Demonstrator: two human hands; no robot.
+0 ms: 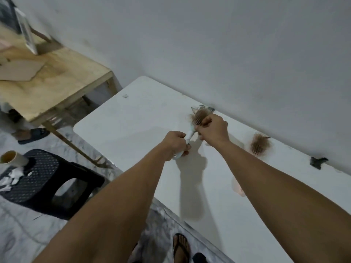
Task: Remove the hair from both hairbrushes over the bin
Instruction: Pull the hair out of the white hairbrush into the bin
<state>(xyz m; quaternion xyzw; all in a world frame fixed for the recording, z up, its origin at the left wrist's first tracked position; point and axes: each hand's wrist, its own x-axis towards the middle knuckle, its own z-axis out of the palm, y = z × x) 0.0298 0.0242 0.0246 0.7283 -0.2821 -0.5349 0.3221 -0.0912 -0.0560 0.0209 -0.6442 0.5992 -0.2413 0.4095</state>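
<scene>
A light blue hairbrush [190,134] is held above the white table [133,114], its head clogged with brown hair [197,115]. My left hand [175,144] is closed around its handle. My right hand [213,128] pinches the hair at the bristles. A second brush [258,145], pinkish and covered in brown hair, lies on the table to the right near the wall; its handle is partly hidden behind my right forearm. No bin shows in this view.
A wooden table [57,82] stands at the left with cardboard on it. A black plastic stool [47,179] holding a tape roll [11,158] is on the floor. Dark tape [318,162] marks the wall edge. Sandalled feet are below.
</scene>
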